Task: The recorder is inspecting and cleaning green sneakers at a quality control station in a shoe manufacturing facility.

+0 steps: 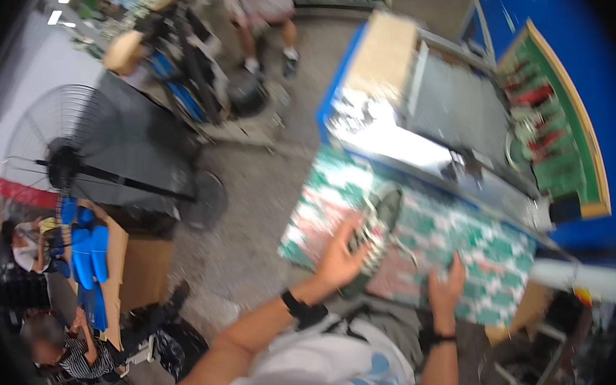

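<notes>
Two hands, one laced shoe (391,212)

Head view: the left hand (339,261) has thumb and fingers at the shoe's laced side; blur hides whether they pinch it. The shoe is over the green-and-pink patterned tabletop (489,279), one end near its close edge; whether it rests there is unclear. The right hand (447,284) is spread, empty. A weak left grip could let the shoe slip off that edge; the loose lace (408,252) could snag.

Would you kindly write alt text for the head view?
A person's left hand touches a dark lace-up sneaker over a green, white and pink patterned table, the right hand open nearby; a black pedestal fan stands at left.
</notes>
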Available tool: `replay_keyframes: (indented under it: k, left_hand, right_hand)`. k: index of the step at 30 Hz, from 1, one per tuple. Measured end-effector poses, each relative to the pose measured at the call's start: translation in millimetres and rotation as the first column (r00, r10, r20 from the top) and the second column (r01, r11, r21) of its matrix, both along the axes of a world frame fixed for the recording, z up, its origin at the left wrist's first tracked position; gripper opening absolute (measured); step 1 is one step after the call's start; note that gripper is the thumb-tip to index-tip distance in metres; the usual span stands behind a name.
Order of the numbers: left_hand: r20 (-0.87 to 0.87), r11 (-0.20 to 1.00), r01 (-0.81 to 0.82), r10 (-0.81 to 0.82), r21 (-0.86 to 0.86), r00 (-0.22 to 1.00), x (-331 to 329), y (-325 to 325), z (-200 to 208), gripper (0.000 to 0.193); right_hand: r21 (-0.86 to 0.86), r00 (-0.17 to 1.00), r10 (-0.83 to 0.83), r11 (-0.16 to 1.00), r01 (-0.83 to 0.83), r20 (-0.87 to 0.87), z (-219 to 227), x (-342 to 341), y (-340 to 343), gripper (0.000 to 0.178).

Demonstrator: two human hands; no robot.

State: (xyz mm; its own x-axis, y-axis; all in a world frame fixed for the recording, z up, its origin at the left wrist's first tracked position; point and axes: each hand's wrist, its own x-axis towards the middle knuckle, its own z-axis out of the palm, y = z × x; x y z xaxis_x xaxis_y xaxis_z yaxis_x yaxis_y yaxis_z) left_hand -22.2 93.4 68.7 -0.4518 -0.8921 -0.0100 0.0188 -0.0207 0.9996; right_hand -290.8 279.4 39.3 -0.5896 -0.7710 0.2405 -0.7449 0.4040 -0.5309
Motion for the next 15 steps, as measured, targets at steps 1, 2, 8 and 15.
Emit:
replay_keyframes:
  k: [1, 2, 8, 15]
  left_hand:
    - [0.137, 0.999, -0.007, 0.011, -0.034, 0.990, -1, -6, 2, 0.059]
    - [0.118, 1.000, -0.024, 0.024, -0.001, 0.993, -2, -7, 6, 0.054]
    - [0.348, 0.982, 0.160, -0.116, -0.099, 0.930, 7, -17, 22, 0.079]
    - [0.368, 0.962, 0.175, -0.088, -0.211, 0.926, 6, 10, 14, 0.109]
  right_hand:
    - [0.091, 0.999, -0.035, 0.995, 0.032, 0.022, 2, 5, 3, 0.075]
    - [0.076, 0.998, -0.052, 0.996, 0.049, 0.032, 4, 10, 5, 0.077]
    - [0.199, 0.988, -0.134, 0.973, 0.116, 0.079, 11, 16, 0, 0.078]
    - [0.191, 0.994, -0.048, 0.979, 0.066, -0.098, 2, 18, 1, 0.064]
